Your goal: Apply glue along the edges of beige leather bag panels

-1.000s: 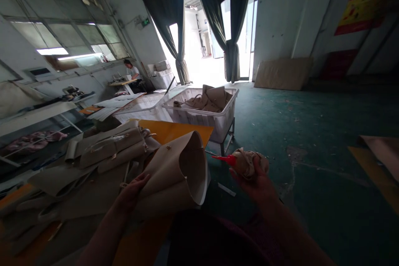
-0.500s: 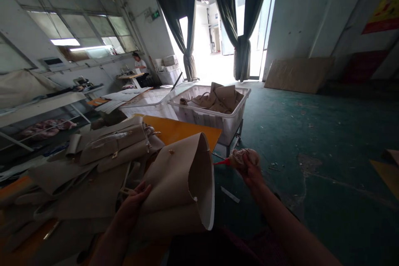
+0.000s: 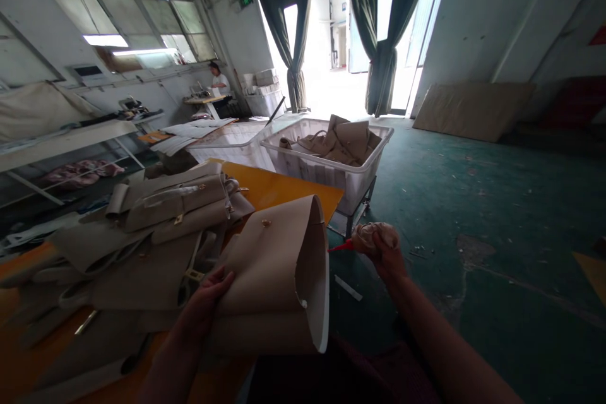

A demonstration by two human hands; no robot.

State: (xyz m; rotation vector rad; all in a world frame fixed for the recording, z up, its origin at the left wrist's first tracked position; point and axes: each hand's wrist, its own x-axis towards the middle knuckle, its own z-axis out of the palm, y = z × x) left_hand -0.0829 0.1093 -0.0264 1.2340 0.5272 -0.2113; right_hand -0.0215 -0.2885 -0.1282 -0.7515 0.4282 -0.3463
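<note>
**Inspection: curled leather panel held over table corner, bottle kept apart**

I log the left hand [image 3: 204,306] grasping a curled beige leather panel [image 3: 269,284] from beneath, over the near right corner of the orange worktable [image 3: 279,186]; that grip keeps the curl open and the brass stud [image 3: 266,223] uppermost. The right hand [image 3: 386,252] is clenched around a crusted squeeze bottle [image 3: 372,238], holding it past the table's right edge, so its red nozzle [image 3: 341,245] stays clear of the panel. Stacked leather bag pieces [image 3: 175,208] cover the table's left side. Against the earlier frame, I read the nozzle as shorter-looking, the bottle turned, and the panel more upright.
</note>
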